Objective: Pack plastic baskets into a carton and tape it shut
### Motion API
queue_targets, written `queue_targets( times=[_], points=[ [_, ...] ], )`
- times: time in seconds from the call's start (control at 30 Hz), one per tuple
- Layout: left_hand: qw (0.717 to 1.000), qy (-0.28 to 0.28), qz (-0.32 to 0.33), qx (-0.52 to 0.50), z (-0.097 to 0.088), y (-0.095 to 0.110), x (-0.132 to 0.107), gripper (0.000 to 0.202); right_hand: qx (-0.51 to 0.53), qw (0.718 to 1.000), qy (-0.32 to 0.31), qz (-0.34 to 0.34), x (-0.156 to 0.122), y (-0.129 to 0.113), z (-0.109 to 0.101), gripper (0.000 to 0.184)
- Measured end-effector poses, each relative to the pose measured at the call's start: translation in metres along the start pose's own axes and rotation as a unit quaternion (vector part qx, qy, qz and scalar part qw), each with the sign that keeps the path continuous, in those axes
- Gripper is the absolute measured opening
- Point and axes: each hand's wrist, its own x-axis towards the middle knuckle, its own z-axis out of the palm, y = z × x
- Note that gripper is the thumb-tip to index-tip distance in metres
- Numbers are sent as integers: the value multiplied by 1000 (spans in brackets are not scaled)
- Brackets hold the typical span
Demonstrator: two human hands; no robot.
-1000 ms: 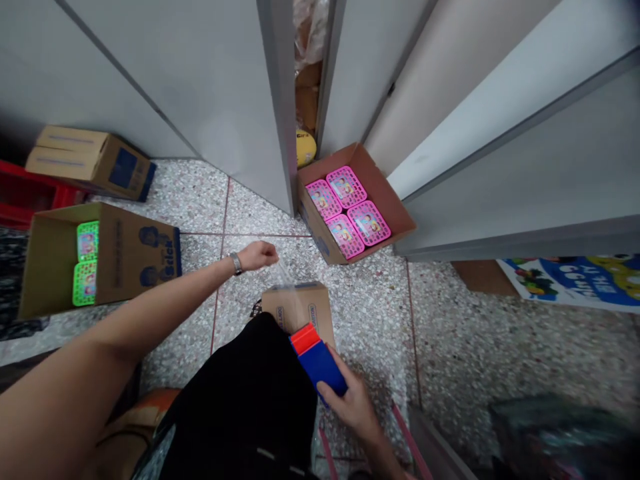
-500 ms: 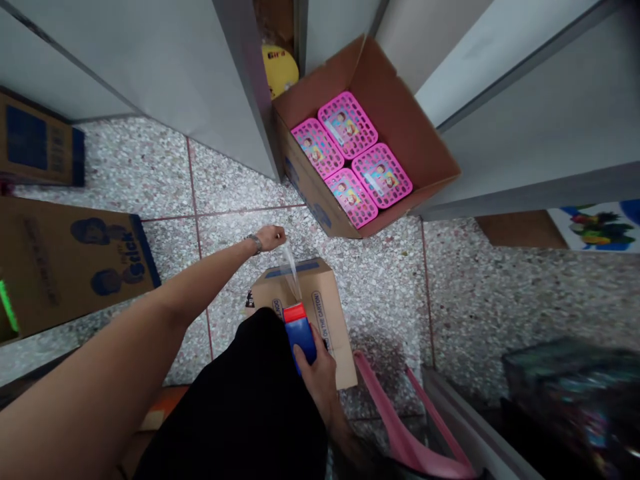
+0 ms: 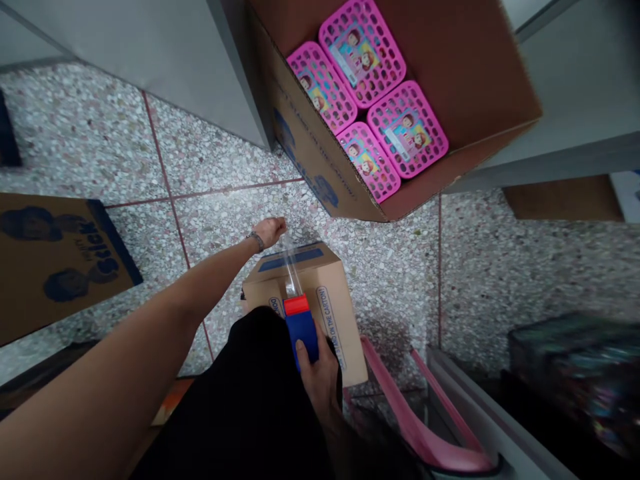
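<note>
My right hand point(image 3: 320, 373) is wrapped round a blue tape dispenser point(image 3: 303, 337) with a red front end. A strip of clear packing tape point(image 3: 291, 267) stretches from it to my left hand point(image 3: 271, 231), whose fingers pinch the free end. Under the tape and the dispenser lies a cardboard carton point(image 3: 345, 320), with printed lettering and a blue band along its far edge. My dark-clothed leg covers part of the carton's near left side. I cannot tell whether the tape touches the carton.
An open carton point(image 3: 320, 157) holding several pink lattice baskets point(image 3: 407, 130) stands ahead, between grey panels. Another printed carton point(image 3: 65, 260) is at the left. Pink chair-like legs point(image 3: 400, 413) stand at the lower right, near a dark wrapped bundle point(image 3: 575, 380). The floor is speckled tile.
The view has shifted nearer, so the open carton and its baskets look larger. My left hand still pulls the tape taut, and my right hand keeps its grip on the dispenser.
</note>
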Motion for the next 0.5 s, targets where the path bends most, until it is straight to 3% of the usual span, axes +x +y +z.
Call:
queue_targets(
  times=[0.33,0.5],
  points=[
    [1000,12,-12,-23,14,-10,6,24,-6,1000,-16,6,8,9,5,59],
    [998,-6,-22,-58,38,-18,11,23,-23,999,-28,24,13,23,10,61]
  ],
)
